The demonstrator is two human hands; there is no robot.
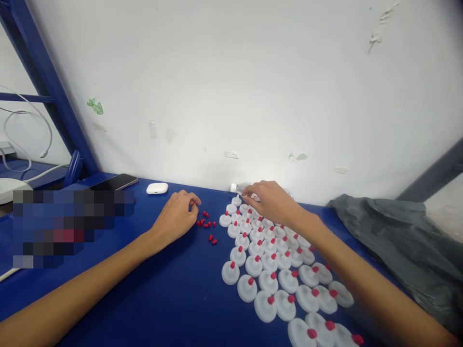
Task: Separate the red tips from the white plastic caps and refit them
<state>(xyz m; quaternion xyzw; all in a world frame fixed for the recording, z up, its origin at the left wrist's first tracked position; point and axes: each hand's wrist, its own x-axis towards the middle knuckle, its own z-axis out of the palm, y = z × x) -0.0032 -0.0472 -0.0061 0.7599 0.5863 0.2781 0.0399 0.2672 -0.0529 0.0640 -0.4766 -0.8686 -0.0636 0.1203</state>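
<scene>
My left hand (179,214) is above the blue table, thumb and index finger pinched on a small red cap (194,203), mostly hidden by the fingers. Just right of it lie several loose red caps (206,224). My right hand (268,200) is at the far end of a group of round white lids (247,289), its thumb and index fingertips close together; what they hold, if anything, cannot be made out. Beside those fingertips, one white lid (237,200) shows a bare white nozzle. Most other lids carry a red cap on their nozzle.
A clear plastic bottle with a white top (234,187) lies behind my right hand, against the wall. A white earbud case (157,188) and a dark phone (117,182) lie at the back left. Grey plastic sheeting (405,241) covers the right side.
</scene>
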